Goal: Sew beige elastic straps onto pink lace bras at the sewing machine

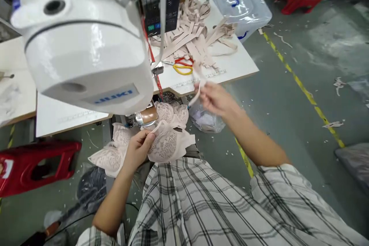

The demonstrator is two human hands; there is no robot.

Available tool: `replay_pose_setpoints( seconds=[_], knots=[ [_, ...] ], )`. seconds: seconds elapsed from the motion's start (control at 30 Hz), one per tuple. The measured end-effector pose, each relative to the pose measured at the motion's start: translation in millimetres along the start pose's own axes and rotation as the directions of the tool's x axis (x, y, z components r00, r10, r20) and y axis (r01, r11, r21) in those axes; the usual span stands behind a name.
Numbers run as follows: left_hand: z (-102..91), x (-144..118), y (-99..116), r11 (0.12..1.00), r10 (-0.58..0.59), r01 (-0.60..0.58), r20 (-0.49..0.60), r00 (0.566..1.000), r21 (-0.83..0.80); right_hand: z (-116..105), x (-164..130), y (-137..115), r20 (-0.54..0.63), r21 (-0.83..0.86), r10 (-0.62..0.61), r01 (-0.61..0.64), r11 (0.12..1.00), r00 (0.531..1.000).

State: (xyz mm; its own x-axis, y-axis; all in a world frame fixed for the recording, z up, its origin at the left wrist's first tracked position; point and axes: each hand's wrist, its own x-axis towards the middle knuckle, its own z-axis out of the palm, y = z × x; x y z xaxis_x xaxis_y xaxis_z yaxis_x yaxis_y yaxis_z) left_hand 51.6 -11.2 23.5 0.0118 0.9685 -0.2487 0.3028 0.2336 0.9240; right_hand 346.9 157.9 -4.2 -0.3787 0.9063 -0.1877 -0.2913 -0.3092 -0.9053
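The left hand (140, 146) reaches up from the bent left arm, with the back of the hand facing up. Its thumb and first finger are close together and pinch the top edge of the lace cups (164, 144). The right arm comes in from the side, and the right hand (216, 98) is held higher, out past the lace. Its fingers are nearly closed too, and they hold a thin, soft strip (196, 98). The strip bends as it runs above and below those fingertips, and it looks a bit blurry. I cannot tell if its low end joins the lace.

The lace cups are pale pink, round and full of little holes, and they lie just beside the left fingertips. More lace (111, 157) lies on the other side of the left hand, with a pointy tip. I cannot tell if it is all 1 piece.

Just above the left fingers is a shiny metal part (149, 115), under the smooth, white sewing machine (95, 57). Above the right fingers, scissors (176, 63) with 1 red loop and 1 yellow loop lie on the flat white table (236, 65). Farther up from those fingers is a messy heap of flat, pale strips (190, 38). Below the right fingers sits a crinkly, clear bag (207, 121).
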Motion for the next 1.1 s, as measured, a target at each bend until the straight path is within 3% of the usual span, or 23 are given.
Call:
replay_pose_setpoints(
  seconds=[0.07,0.13,0.23,0.33,0.47,0.53,0.63,0.7,0.73,0.87,0.93,1.0,1.1],
  knots=[
    [-3.0,-2,1,1.000,0.020,-0.020,0.000,1.000,0.010,27,-38,20,0.136,0.028,0.100,-0.105,0.994,0.986],
    [-4.3,-3,0,0.999,0.040,-0.040,0.011,0.999,0.018,50,-59,34,0.252,-0.053,0.129,-0.119,0.991,0.959],
    [-6.6,-5,-2,0.997,0.065,-0.066,0.044,0.997,0.028,75,-63,42,0.388,-0.202,0.141,-0.065,0.977,0.911],
    [-10.9,-6,-2,0.994,0.086,-0.092,0.102,0.991,0.056,94,-59,42,0.461,-0.236,0.134,-0.024,0.972,0.877],
    [-7.2,-10,0,0.967,0.182,-0.212,0.202,0.962,0.142,116,-64,43,0.389,-0.232,0.058,0.036,0.972,0.920],
    [3.8,-14,-2,0.943,0.285,-0.308,0.170,0.943,0.127,124,-67,45,0.350,-0.202,0.030,0.044,0.978,0.936],
    [23.1,-19,-8,0.929,0.351,-0.337,-0.079,0.933,0.152,129,-63,45,0.314,-0.160,0.065,-0.014,0.987,0.947],
    [28.4,-18,-9,0.906,0.390,-0.326,-0.237,0.890,0.269,127,-53,39,0.300,-0.175,0.094,-0.042,0.984,0.949],
    [27.3,-17,-8,0.874,0.438,-0.342,-0.254,0.862,0.346,125,-46,35,0.294,-0.201,0.099,-0.040,0.979,0.951],
    [5.4,-1,4,0.651,0.631,-0.497,-0.046,0.774,0.573,116,-8,20,0.236,-0.284,0.046,0.023,0.958,0.971],
    [-6.6,7,11,0.659,0.602,-0.468,-0.041,0.797,0.589,113,12,16,0.249,-0.307,0.018,0.061,0.950,0.968],
    [-14.1,12,17,0.742,0.514,-0.387,-0.094,0.853,0.548,114,29,13,0.287,-0.375,-0.008,0.120,0.919,0.958],
    [-18.2,15,22,0.834,0.393,-0.290,-0.138,0.909,0.469,122,44,10,0.277,-0.504,-0.160,0.285,0.815,0.947]
  ],
)
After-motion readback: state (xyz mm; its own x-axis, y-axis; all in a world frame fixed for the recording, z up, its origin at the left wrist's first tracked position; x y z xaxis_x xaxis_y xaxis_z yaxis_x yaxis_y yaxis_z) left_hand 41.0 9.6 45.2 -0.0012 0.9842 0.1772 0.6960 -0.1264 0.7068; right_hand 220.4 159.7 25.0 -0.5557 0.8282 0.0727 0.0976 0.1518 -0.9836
